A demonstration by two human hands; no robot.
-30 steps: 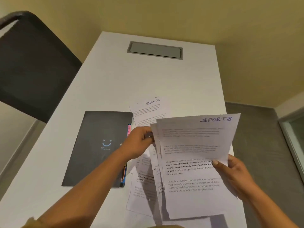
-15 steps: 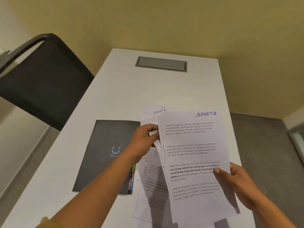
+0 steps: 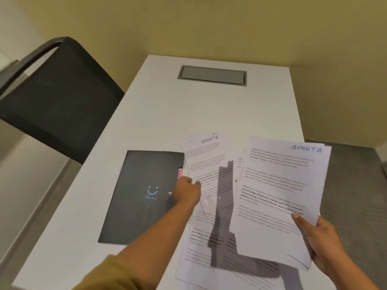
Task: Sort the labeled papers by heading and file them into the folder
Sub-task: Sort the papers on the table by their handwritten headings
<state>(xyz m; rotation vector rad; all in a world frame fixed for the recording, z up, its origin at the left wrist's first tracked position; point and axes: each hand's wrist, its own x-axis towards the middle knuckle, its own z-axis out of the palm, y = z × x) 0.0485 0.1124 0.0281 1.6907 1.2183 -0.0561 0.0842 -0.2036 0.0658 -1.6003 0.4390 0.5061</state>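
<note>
Dropping to the table (image 3: 209, 109) after a second spent up at the held sheets, left hand (image 3: 186, 192) now low at the seam where the shut folder (image 3: 144, 195) meets the loose papers (image 3: 209, 164). Fingertips touching the near edge of a sheet headed SPORTS, though whether pinching it or merely pressing cannot be told. Swung out to the right meanwhile, the stack (image 3: 278, 195), also headed SPORTS on top, raised over the table's right side. Pinched at its lower right corner by the right hand (image 3: 320, 241), thumb on the face, fingers curled behind. Read as a switch from leafing through the stack to working the pile on the table or opening the folder. Nothing newly filed, by the look of it. Round about: black mesh chair (image 3: 54, 97) at far left, grey hatch (image 3: 212, 75) set in the tabletop beyond, both well apart from the work. Pink tab (image 3: 180, 173) poking from the folder's right edge, just above the left hand. In the way: papers overlapping one another and lying partly beneath the stack and in its shadow, lower headings hidden. Folder cover yet to be lifted, with only one hand free for it.
</note>
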